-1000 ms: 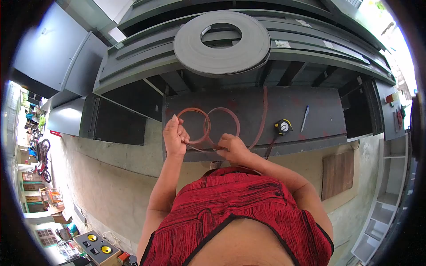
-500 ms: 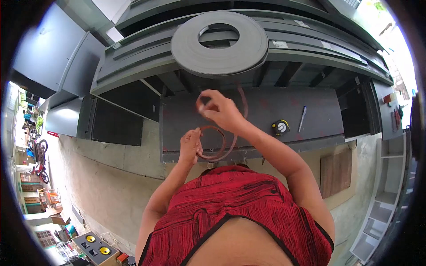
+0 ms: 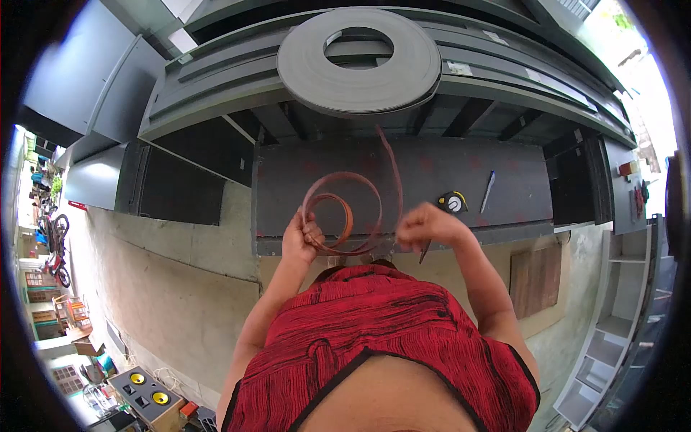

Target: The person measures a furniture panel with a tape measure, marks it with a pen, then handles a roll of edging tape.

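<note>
My left hand (image 3: 301, 236) is closed around a thin reddish-brown strip (image 3: 348, 220) at the front left of the dark panel (image 3: 439, 171). The strip curls in a small coil inside a wider loop, and its long tail runs up the panel to the right of the loop. Slightly blurred, my right hand (image 3: 430, 225) is at the panel's front edge with its fingers curled together, close to the strip's right side. Whatever lies between those fingers is too blurred to make out. A black and yellow tape measure (image 3: 453, 202) and a pen (image 3: 489, 190) lie beyond it.
A large grey roll of strip (image 3: 358, 60) rests on the stacked grey boards (image 3: 504, 70) behind the panel. Dark cabinets (image 3: 180, 184) stand to the left. On the floor at the right is a brown board (image 3: 535, 281), near a white shelf unit (image 3: 613, 325).
My right hand has moved from above the coil down and right to the panel's front edge. The strip has spread into a wider loop. My left hand keeps its hold.
</note>
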{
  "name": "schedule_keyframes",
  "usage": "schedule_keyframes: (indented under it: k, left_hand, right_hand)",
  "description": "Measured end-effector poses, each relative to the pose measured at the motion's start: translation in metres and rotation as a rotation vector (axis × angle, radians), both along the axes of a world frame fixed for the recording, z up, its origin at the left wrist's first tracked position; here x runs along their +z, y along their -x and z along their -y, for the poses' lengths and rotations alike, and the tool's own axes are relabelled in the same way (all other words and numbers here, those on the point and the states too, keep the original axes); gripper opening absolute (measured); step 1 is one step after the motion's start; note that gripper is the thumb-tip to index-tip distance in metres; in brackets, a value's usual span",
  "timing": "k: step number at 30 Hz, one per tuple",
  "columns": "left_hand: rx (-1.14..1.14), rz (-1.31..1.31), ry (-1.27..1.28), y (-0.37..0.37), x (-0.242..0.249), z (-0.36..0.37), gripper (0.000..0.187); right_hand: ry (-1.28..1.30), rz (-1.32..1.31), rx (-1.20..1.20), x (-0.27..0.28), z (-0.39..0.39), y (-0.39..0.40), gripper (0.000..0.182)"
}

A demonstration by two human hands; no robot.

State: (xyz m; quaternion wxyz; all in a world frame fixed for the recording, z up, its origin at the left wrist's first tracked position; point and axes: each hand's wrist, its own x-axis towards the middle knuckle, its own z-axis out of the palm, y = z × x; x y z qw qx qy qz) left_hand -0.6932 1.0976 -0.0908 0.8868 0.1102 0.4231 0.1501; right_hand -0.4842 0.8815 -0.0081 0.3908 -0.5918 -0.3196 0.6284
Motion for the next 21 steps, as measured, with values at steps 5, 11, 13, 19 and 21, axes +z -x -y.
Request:
schedule_keyframes:
  k: [5, 11, 13, 19, 21]
  left_hand:
    - [0.118, 0.082, 0.146, -0.017, 0.014, -0.001, 0.029]
    - [0.05, 0.205, 0.137, -0.036, 0.023, 0.014, 0.033]
    - [0.064, 0.154, 0.079, -0.039, 0.029, 0.02, 0.031]
    - [0.121, 0.015, -0.021, -0.026, 0.021, 0.016, 0.03]
    - [0.124, -0.017, -0.05, -0.025, 0.023, 0.016, 0.03]
  right_hand:
    - [-0.098, 0.019, 0.214, -0.057, 0.032, 0.03, 0.027]
    - [-0.285, 0.481, 0.045, -0.084, -0.021, 0.071, 0.049]
    - [-0.394, 0.415, -0.096, -0.086, -0.038, 0.073, 0.053]
    - [-0.176, -0.067, -0.352, -0.035, -0.03, 0.038, 0.054]
    - [-0.169, -0.155, -0.334, -0.036, -0.025, 0.03, 0.045]
